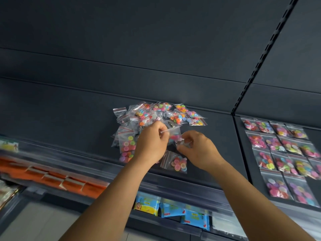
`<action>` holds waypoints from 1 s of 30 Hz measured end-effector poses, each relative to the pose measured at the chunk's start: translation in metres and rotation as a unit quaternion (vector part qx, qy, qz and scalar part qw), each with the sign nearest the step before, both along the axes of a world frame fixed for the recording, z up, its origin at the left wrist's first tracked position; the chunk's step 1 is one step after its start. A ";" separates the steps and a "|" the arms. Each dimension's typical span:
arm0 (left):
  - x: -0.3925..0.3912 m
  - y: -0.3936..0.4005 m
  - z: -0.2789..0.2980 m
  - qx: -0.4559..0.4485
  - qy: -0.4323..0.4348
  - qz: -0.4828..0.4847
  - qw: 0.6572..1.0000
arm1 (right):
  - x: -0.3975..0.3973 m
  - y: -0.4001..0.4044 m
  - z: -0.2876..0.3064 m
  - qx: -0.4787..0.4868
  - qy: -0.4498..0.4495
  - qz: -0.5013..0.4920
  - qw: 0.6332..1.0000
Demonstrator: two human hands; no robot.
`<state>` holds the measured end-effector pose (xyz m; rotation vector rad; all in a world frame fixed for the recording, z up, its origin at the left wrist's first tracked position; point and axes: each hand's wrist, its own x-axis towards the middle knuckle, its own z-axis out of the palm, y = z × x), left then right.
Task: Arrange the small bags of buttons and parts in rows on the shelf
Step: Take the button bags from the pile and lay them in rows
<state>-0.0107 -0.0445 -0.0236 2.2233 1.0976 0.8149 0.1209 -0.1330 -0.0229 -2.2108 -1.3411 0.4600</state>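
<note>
- Dark grey metal shelf [69,119], flat deck with a back panel above; a slotted upright [260,70] divides it from the next bay on the right.
- Arranged clear zip bags of coloured buttons [284,153] lie flat in neat rows on the right bay, edges touching.
- Loose pile of small clear zip bags with red seal strips [156,113] sits mid-shelf, overlapping, unsorted.
- Orange packets [57,178] on the lower shelf at left; blue packets [173,208] on the lower shelf below the hands.
- Left hand [152,141] over the pile, fingers curled, pinching the top edge of a clear button bag [174,134].
- Right hand [196,148] just beside the left, fingers curled on crumpled clear plastic; can't tell whether it's the same bag.
- Single clear bag of pink and yellow buttons [177,164] lies flat beneath both hands, near the front edge.
</note>
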 end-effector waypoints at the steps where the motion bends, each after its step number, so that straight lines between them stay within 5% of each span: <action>1: -0.002 0.000 0.002 -0.014 -0.010 0.002 1.000 | -0.001 -0.003 0.003 -0.043 0.000 0.023 0.999; 4: -0.007 -0.003 0.002 -0.034 -0.038 0.013 0.999 | -0.011 -0.007 0.010 -0.124 -0.009 0.063 0.990; 10: -0.011 -0.005 0.003 -0.071 -0.070 0.023 0.995 | -0.018 -0.010 0.013 -0.133 -0.007 0.068 0.989; 15: -0.004 -0.011 0.007 -0.080 -0.077 0.043 0.993 | -0.002 -0.026 0.015 -0.005 0.124 -0.034 0.992; 20: 0.024 -0.031 0.012 -0.109 -0.088 0.000 0.990 | 0.023 -0.052 0.026 0.161 0.314 -0.126 0.927; 30: 0.116 -0.113 0.030 -0.272 -0.135 -0.115 0.946 | 0.085 -0.124 0.031 0.255 0.352 -0.183 0.882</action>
